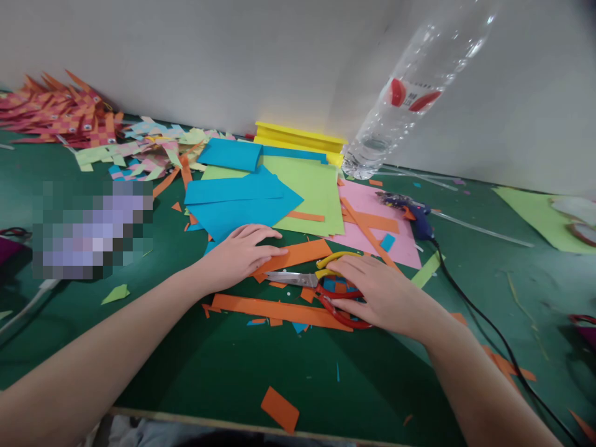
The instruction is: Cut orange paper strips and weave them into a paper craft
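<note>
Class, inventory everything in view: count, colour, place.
Scissors: one, red and yellow handles, front
Strips: several, orange, around scissors
Blue paper: several, blue, centre
Green paper: several, green, centre, right
Pink paper: one, pink, right
Folded paper: at least one, yellow, back
Bottle: one, clear, back
Glue gun: one, blue, right
Sticks: several, clear, right
Woven pieces: many, mixed, back left
Pixelated object: one, purplish, left
Purple items: two, purple, side edges
Table: one, green, beneath
Wall: one, grey, behind
Left hand: one, centre
Right hand: one, on scissors

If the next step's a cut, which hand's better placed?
Probably the right hand: it holds the red-and-yellow-handled metal scissors. The left hand rests on a flat orange paper strip, so seems better suited to steadying.
</note>
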{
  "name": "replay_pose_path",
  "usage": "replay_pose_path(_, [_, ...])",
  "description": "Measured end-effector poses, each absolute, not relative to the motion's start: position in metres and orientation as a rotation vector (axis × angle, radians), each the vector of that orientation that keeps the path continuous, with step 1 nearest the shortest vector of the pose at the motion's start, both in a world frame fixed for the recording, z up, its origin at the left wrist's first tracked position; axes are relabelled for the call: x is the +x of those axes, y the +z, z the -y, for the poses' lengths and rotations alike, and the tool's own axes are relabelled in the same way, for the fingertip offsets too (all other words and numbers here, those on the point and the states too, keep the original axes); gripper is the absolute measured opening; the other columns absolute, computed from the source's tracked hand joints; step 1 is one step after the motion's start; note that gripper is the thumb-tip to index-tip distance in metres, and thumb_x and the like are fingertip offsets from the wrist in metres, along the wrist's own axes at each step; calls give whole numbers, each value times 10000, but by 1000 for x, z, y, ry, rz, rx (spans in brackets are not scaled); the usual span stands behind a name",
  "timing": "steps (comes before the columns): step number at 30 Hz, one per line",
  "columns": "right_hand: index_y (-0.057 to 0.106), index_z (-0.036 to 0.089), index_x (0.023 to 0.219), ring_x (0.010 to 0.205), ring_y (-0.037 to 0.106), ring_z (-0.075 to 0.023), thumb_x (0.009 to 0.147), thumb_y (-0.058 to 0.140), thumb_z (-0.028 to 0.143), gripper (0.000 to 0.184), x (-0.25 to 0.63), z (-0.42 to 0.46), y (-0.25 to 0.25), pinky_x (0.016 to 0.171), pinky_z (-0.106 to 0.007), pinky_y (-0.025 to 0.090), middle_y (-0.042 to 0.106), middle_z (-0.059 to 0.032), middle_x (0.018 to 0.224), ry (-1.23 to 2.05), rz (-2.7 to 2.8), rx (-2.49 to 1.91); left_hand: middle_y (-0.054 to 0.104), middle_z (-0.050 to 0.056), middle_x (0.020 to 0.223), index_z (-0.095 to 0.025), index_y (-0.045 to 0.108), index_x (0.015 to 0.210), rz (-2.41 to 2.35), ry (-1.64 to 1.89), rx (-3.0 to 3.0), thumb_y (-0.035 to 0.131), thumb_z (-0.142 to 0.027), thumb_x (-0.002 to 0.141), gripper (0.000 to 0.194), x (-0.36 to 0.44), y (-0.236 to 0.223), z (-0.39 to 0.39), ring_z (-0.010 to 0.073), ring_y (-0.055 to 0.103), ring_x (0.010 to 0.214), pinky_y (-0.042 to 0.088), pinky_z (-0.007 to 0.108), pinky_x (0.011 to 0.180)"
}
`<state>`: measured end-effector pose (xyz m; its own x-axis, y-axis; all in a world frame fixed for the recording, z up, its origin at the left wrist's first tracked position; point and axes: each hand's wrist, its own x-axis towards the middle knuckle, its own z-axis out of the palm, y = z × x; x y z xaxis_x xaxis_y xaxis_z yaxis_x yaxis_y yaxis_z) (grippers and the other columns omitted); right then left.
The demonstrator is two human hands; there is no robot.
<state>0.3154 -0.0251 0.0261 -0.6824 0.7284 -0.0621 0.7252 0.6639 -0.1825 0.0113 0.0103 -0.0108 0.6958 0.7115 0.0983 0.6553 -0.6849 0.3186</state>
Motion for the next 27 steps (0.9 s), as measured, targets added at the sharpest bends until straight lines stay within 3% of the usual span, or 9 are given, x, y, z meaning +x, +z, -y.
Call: replay_pose_path(27, [592, 139, 1264, 1137, 631, -323, 914, 574, 421, 450, 312, 27, 29, 907, -483, 549, 657, -149, 1273, 253, 2915, -1207, 462, 18, 1455, -336, 578, 1331, -1116, 251, 2648, 382, -196, 1030, 385, 13, -9, -10, 246, 359, 1365, 336, 460, 1119])
